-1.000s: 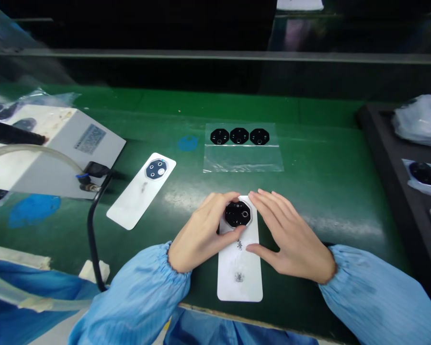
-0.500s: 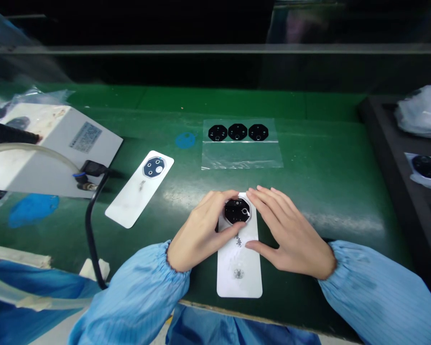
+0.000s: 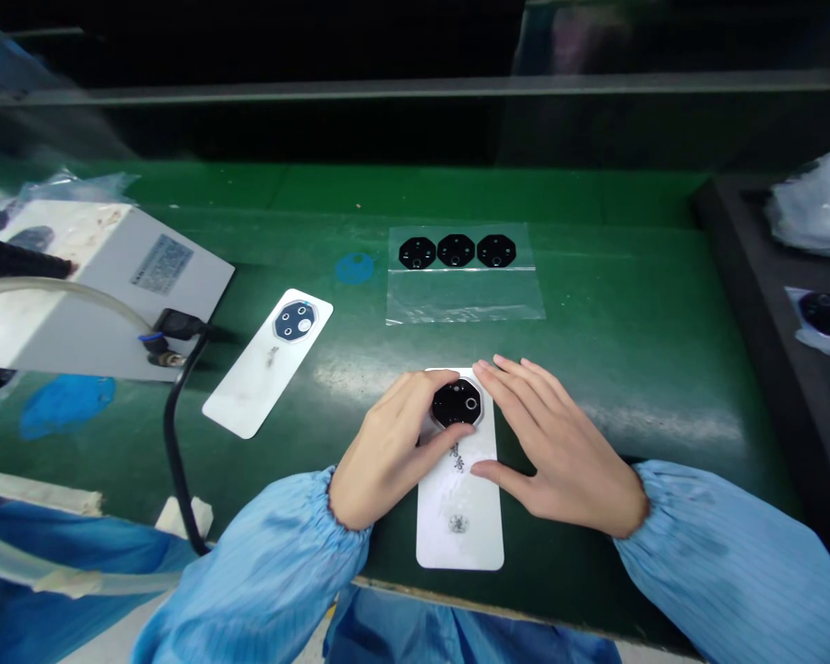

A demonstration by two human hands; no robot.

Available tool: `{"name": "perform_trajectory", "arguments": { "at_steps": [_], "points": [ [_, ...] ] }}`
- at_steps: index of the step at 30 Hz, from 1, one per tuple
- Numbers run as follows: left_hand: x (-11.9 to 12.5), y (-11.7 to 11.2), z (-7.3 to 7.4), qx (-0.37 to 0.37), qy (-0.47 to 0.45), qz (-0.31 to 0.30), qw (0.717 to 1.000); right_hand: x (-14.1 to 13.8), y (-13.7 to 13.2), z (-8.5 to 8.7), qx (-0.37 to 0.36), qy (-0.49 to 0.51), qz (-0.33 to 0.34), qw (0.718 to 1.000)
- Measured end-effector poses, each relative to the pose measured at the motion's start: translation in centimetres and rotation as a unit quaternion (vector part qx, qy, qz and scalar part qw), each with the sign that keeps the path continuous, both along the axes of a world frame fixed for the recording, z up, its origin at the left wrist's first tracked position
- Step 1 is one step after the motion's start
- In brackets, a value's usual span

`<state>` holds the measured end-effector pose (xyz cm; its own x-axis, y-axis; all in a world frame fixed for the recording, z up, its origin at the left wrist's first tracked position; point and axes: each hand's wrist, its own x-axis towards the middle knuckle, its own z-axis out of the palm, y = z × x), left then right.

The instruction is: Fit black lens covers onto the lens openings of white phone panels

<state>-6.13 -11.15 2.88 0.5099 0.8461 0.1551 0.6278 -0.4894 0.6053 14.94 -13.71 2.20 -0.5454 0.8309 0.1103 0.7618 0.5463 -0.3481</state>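
Observation:
A white phone back cover [image 3: 459, 544] lies flat near the table's front edge, with dark lettering below its camera area. On its upper part sits a black octagonal camera lens plate [image 3: 455, 403]. My left hand [image 3: 396, 433] curls round the plate, index finger at its top edge and thumb at its bottom edge. My right hand [image 3: 553, 438] is spread, its fingertips at the cover's upper right corner and its thumb on the right side. My left hand hides the cover's left edge in part.
A second white back cover [image 3: 249, 392] lies tilted to the left. Three black lens plates lie in a clear bag [image 3: 465, 300] behind my hands. A white machine [image 3: 111, 304] with a black cable [image 3: 172, 433] stands left, and a dark tray [image 3: 747, 323] right.
The lens plate looks slightly turned or tilted between my left fingers, with less glare on it. My left hand has shifted very slightly; the right stays in place.

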Motion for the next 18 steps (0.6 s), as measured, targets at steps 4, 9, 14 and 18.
{"name": "perform_trajectory", "arguments": {
  "at_steps": [4,9,14,18],
  "points": [
    [0.11,-0.05,-0.18,0.007,-0.007,0.003,1.000,0.02,-0.07,0.10,-0.008,0.004,-0.002,1.000],
    [0.19,-0.01,-0.02,0.009,-0.018,0.007,1.000,0.05,-0.08,-0.02,-0.016,0.017,-0.006,1.000],
    [0.25,0.08,0.00,0.004,-0.018,0.011,1.000,0.09,0.02,-0.17,-0.016,0.021,-0.006,1.000],
    [0.38,0.08,-0.19,0.008,-0.018,0.011,1.000,0.07,-0.01,-0.05,-0.015,0.022,-0.005,1.000]
  ]
}}
